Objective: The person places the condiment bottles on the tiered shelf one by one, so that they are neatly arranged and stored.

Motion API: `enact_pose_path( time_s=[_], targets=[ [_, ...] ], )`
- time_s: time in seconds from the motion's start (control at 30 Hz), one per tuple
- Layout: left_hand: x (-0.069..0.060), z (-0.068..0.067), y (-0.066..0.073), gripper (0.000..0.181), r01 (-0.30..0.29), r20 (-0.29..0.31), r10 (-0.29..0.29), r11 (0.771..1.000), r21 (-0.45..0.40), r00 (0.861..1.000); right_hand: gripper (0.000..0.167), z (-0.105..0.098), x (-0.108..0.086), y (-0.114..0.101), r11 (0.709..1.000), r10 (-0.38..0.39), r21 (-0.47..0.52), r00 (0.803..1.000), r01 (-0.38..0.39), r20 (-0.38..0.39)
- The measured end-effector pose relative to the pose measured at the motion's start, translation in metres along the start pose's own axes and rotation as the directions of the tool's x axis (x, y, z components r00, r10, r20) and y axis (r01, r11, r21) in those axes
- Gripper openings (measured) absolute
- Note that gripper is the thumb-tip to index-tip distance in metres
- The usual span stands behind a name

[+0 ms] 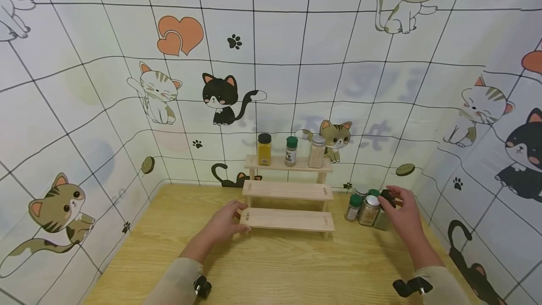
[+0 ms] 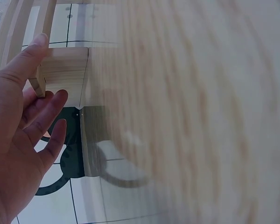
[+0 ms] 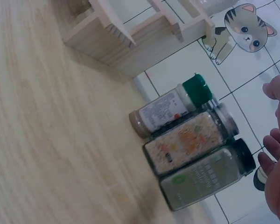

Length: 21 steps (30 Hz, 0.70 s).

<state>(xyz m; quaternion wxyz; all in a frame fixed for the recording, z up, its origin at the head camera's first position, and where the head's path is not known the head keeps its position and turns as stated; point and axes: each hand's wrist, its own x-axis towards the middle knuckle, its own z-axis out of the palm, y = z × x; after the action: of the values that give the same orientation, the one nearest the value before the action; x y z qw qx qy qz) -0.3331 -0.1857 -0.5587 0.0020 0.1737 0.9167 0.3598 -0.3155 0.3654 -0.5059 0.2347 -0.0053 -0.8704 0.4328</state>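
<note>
A three-step wooden rack (image 1: 288, 220) stands on the table. My left hand (image 1: 222, 222) grips the left end of its lowest step; in the left wrist view the thumb (image 2: 38, 41) lies against the board (image 2: 38, 84), with fingers around the other side. My right hand (image 1: 404, 211) is over a black-capped jar (image 1: 382, 220), fingers loosely bent. The right wrist view shows that hand (image 3: 277, 158) apart from the jar's lid (image 3: 245, 157). Beside this jar stand a silver-capped jar (image 1: 369, 211) and a green-capped one (image 1: 353, 208), with others partly hidden behind.
On the rack's top step stand a yellow jar (image 1: 264, 150), a green-capped jar (image 1: 290, 152) and a silver-capped jar (image 1: 316, 152). The wooden table (image 1: 271, 272) meets cat-patterned sheeting (image 1: 279, 84) at the back and sides.
</note>
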Motion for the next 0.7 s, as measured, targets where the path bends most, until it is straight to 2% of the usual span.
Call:
enact_pose_path(
  time_s=[0.4, 0.7],
  targets=[
    [0.0, 0.0, -0.001, 0.069, 0.008, -0.003, -0.008, 1.0, 0.006, 1.0, 0.055, 0.005, -0.015, 0.021, 0.996, 0.084, 0.027, 0.992, -0.081, -0.098],
    [0.0, 0.001, -0.002, 0.07, 0.0, -0.001, 0.0, 1.0, 0.0, 1.0, 0.06, 0.014, -0.023, 0.036, 0.992, 0.123, 0.002, 0.989, -0.124, -0.079]
  ],
)
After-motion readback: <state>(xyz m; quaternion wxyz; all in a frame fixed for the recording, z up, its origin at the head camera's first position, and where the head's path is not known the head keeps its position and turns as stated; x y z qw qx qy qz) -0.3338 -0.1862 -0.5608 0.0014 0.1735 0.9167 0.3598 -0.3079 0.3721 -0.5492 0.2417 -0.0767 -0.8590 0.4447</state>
